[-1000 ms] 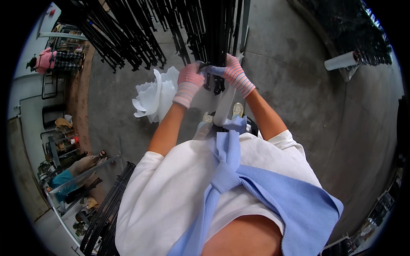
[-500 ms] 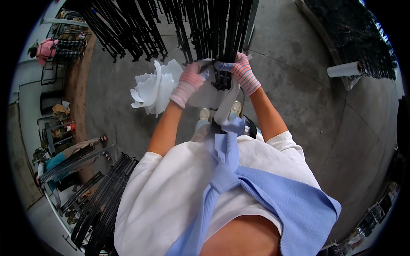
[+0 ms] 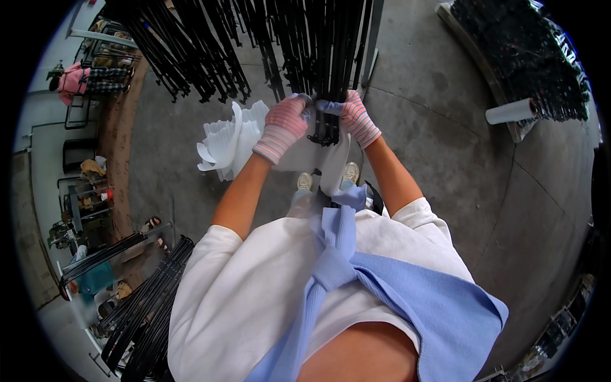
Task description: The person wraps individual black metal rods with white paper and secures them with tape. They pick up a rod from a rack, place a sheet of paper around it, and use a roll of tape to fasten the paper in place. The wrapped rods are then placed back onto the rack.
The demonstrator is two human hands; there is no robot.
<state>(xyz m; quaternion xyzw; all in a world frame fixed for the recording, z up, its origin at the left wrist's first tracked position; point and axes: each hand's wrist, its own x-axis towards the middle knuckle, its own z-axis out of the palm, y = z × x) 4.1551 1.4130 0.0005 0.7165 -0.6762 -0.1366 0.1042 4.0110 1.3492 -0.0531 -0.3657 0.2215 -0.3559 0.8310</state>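
Note:
Ahead of me several long black metal rods (image 3: 326, 76) hang close together, and their lower ends reach between my hands. My right hand (image 3: 358, 118), in a pink and blue striped glove, wraps the right side of this bundle, its thumb across the front. At the bundle's left is my left hand (image 3: 285, 127) in a matching glove, fingers closed. A pale edge shows at its fingertips, but what it grips is partly hidden. Below both hands a translucent white sheet (image 3: 304, 155) hangs down toward my feet.
White ribbed foam sheets (image 3: 219, 145) are left of my hands. More black rods (image 3: 191, 51) hang ahead. At the far right a white roll (image 3: 511, 111) rests beside a dark stack (image 3: 522, 51). A rack of black rods (image 3: 149, 305) stands lower left; a person in pink (image 3: 73, 84) is farther off.
Both hands remain at the bundle and sit slightly lower in view. The left fingers have drawn in closer beside the rods. At the lower left, the person in teal is now mostly hidden behind the rods.

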